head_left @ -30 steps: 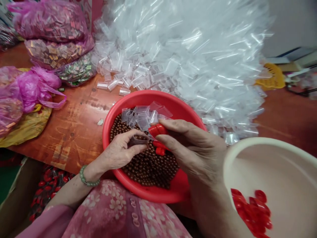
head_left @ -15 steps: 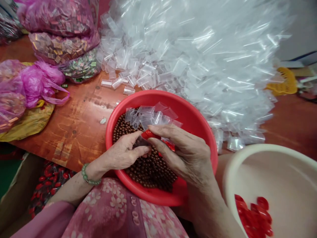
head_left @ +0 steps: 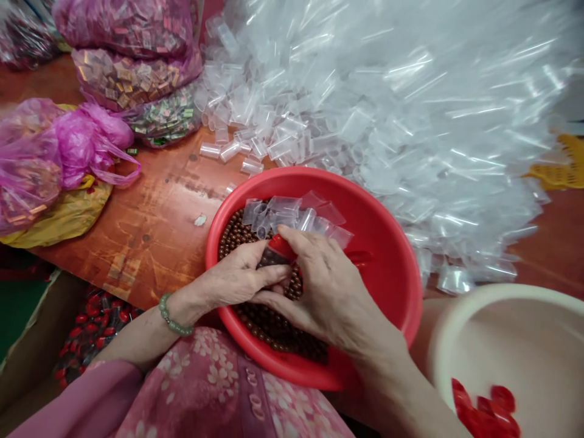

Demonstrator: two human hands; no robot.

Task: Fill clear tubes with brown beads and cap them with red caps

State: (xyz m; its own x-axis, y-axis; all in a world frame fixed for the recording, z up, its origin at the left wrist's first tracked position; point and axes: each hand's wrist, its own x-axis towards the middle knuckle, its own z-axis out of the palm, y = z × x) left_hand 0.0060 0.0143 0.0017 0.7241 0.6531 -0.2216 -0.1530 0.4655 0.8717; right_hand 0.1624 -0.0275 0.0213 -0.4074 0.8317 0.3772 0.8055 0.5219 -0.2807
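Observation:
In the head view, my left hand (head_left: 230,277) is closed around a small clear tube (head_left: 270,258) with dark brown contents. A red cap (head_left: 281,245) sits at the tube's upper end. My right hand (head_left: 337,286) is bent around the capped end, its index finger on the red cap and its thumb lower, near my left fingers. Both hands are over a red basin (head_left: 387,243). Brown beads (head_left: 237,234) lie in it, with several clear tubes (head_left: 285,210) on top of them. My right hand covers part of the beads.
A large heap of clear tubes (head_left: 365,109) covers the table behind the basin. Pink bags (head_left: 123,36) stand at the left. A cream tub (head_left: 497,304) with red caps (head_left: 490,410) is at the right. A box of red-capped pieces (head_left: 93,325) sits below the table's edge.
The red cap has gone from between my right fingertips onto the tube's end. My right thumb has dropped lower. The whole view has shifted, so things appear further right.

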